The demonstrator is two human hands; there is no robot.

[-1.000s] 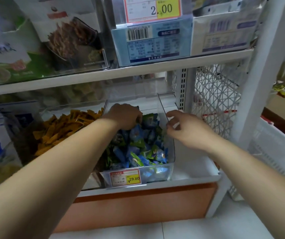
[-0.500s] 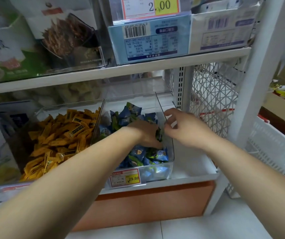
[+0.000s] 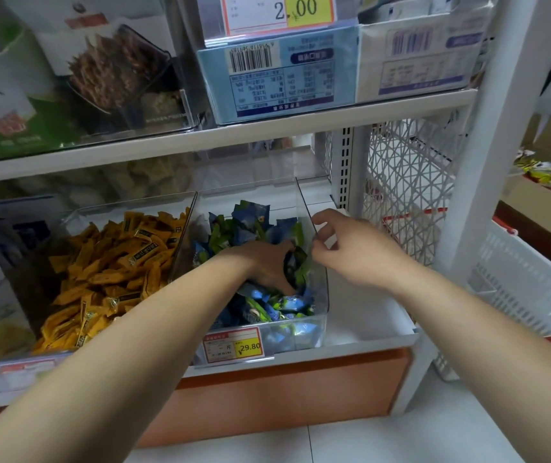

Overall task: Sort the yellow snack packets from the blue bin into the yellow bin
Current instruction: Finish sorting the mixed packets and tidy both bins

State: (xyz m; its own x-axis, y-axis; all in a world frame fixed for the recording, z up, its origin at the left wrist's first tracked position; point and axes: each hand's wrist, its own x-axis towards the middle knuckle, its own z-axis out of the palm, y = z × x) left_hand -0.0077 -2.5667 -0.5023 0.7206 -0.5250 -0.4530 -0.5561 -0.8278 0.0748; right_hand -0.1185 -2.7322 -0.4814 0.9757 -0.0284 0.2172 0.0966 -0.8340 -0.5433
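Head view: the left hand (image 3: 267, 265) is sunk into the blue bin (image 3: 304, 202), knuckles up and fingers curled down into the blue and green packets (image 3: 250, 225). A dark green wrapper sits against the thumb, but I cannot tell whether the hand grasps it or only rakes the heap. The right hand (image 3: 350, 248) is at the bin's right wall, its thumb and forefinger pinching the top edge, probably to steady it. The only yellow snack packets (image 3: 110, 272) in sight lie heaped in the yellow bin (image 3: 133, 202), just left of the blue one, with the two clear walls side by side.

The step in hand looks like a search. It should go best if the left hand turns the pile over from the near end toward the far end, spreading packets rather than scooping them, while the right hand keeps the light bin from sliding on the shelf (image 3: 367, 332).

The left hand's fingertips and the bottom layers are buried. The price tag (image 3: 234, 345) masks the near front corner, so any yellow packet there is hidden.
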